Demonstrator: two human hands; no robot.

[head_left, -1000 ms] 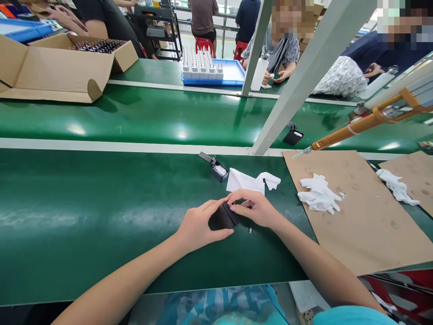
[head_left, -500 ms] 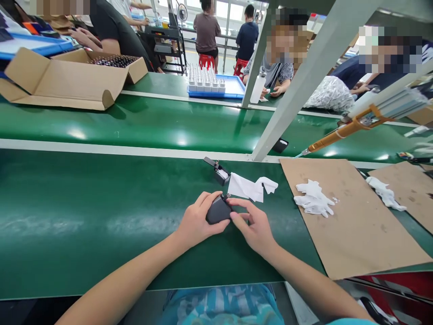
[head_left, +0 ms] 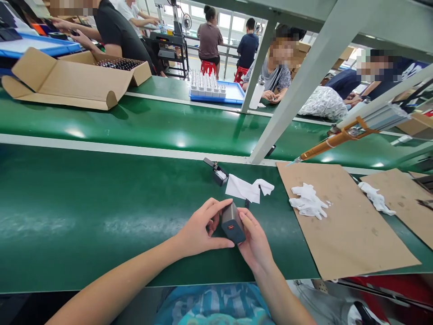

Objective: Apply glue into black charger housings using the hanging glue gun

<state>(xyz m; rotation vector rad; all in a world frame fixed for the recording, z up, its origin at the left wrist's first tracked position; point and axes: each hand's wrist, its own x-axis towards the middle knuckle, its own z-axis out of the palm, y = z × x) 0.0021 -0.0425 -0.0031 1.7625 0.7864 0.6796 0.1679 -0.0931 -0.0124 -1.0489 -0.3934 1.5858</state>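
A small dark grey case (head_left: 233, 225) is held between my two hands above the green bench, with a narrow end that bears an orange-red slot facing me. My left hand (head_left: 203, 228) has its forefinger on the case's upper edge and its thumb at the lower edge. Along the right side, the fingers and thumb of my right hand (head_left: 253, 237) grip it. A dark bit sticks out behind the case, perhaps its lid. Beyond my hands lies a similar case with a raised lid (head_left: 216, 171), something white inside it. Beside that one is a crumpled white cloth (head_left: 242, 188).
Brown cardboard (head_left: 338, 234) covers the bench at right, white gloves (head_left: 308, 201) on it. An orange dispenser (head_left: 328, 146) hangs above its far edge. A slanted white post (head_left: 297, 90) rises ahead. Across the belt are an open carton (head_left: 77, 83), a blue tray (head_left: 233, 92) and several co-workers.
The case has been turned so its slotted end faces me, and it sits slightly further right. My right hand has moved from fingertip contact to gripping its side.
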